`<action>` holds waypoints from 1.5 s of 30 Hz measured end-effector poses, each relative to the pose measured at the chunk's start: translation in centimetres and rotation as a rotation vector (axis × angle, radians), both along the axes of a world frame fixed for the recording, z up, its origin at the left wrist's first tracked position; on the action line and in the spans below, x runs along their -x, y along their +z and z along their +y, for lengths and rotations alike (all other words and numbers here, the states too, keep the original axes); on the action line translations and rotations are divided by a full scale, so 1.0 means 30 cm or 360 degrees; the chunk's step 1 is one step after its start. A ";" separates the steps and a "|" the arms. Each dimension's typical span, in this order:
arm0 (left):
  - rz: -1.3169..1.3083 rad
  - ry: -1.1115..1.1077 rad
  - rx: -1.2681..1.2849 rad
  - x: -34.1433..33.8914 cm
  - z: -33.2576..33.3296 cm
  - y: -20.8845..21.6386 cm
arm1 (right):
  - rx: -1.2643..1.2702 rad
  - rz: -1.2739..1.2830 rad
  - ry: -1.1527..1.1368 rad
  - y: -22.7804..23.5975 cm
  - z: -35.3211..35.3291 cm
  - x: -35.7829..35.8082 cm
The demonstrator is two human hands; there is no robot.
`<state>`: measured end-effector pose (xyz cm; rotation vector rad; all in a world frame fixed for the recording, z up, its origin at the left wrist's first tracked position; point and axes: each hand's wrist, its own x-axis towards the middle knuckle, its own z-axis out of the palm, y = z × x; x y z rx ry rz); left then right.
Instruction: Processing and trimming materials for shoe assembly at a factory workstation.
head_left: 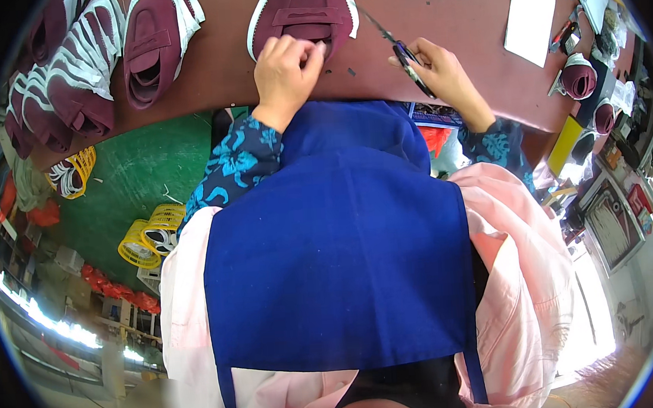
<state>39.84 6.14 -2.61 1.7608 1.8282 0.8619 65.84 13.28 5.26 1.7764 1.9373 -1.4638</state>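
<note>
A maroon loafer (307,17) with a white sole edge lies on the table before me, its opening turned toward me. My left hand (286,73) is closed at that opening, thumb and forefinger pinched together; what they grip is too small to make out. To the right of the loafer, my right hand (446,73) is wrapped round the dark handles of a pair of scissors (412,67). Their thin blades point up and left, past the loafer's right side and apart from it. Small dark scraps (351,72) lie on the tabletop just below the loafer.
Another maroon loafer (154,46) and a row of several more (81,95) stand at the left. White paper (530,19), rolled maroon material (579,78) and small tools occupy the table's right end. Yellow-rimmed baskets (138,244) are on the green floor below the brown table (215,31).
</note>
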 end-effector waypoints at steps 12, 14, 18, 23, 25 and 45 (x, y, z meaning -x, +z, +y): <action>-0.0756 0.0111 0.0455 0.005 0.031 0.102 | -0.0936 -0.0190 -0.0388 -0.259 -0.213 -0.032; -0.0795 0.0126 0.0472 0.038 0.044 0.148 | -0.0931 -0.0356 -0.0355 -0.330 -0.201 -0.085; -0.0835 0.0065 0.0517 0.092 0.056 0.249 | -0.1213 -0.0277 -0.0263 -0.243 -0.116 -0.003; -0.0749 -0.0112 0.0458 0.092 0.053 0.347 | -0.1193 0.0856 -0.0276 0.084 0.004 0.277; -0.0701 -0.0112 0.0395 0.083 0.043 0.371 | -0.1185 0.0905 -0.0185 0.075 0.016 0.305; -0.0536 0.0042 0.0215 0.015 0.046 0.385 | -0.0886 0.1033 -0.0613 0.068 -0.013 0.306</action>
